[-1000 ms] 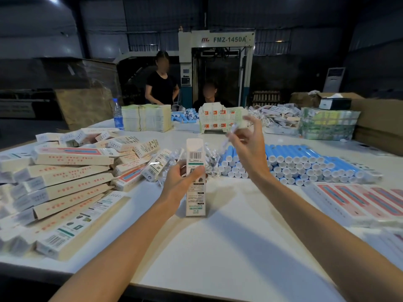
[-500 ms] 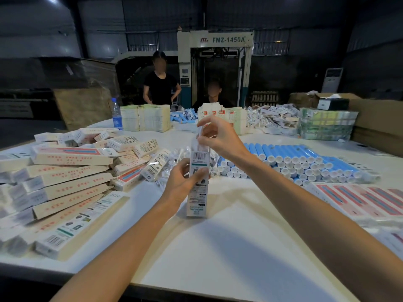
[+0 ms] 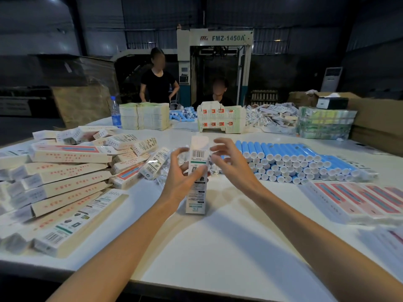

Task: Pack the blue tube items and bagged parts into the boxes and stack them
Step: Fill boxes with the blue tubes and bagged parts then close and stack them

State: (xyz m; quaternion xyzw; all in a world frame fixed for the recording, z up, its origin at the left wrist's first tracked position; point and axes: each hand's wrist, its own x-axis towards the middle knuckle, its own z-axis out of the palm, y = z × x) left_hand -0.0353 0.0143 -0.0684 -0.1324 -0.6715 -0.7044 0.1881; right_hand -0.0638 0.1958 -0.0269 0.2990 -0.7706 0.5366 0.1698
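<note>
A tall white box [image 3: 197, 158] with a barcode stands upright on the white table [image 3: 218, 247], its top flap raised. My left hand [image 3: 182, 177] grips the box at its middle from the left. Just right of the box top, my right hand [image 3: 226, 158] hovers with fingers spread and curled, holding nothing I can see. Blue tubes [image 3: 290, 159] with white caps lie stacked in rows to the right. Clear bagged parts [image 3: 162, 179] lie behind the box. Packed boxes [image 3: 65, 171] are piled at the left.
Flat pink and white cartons [image 3: 357, 199] lie at the right edge. At the far side of the table are stacks of flat cartons [image 3: 144, 116], a water bottle [image 3: 115, 112], more tubes, green packs [image 3: 325, 123] and two people. A machine stands behind them.
My right hand carried a bagged part from the right to the box top, then drew back to the right with nothing in it. My left hand kept hold of the box.
</note>
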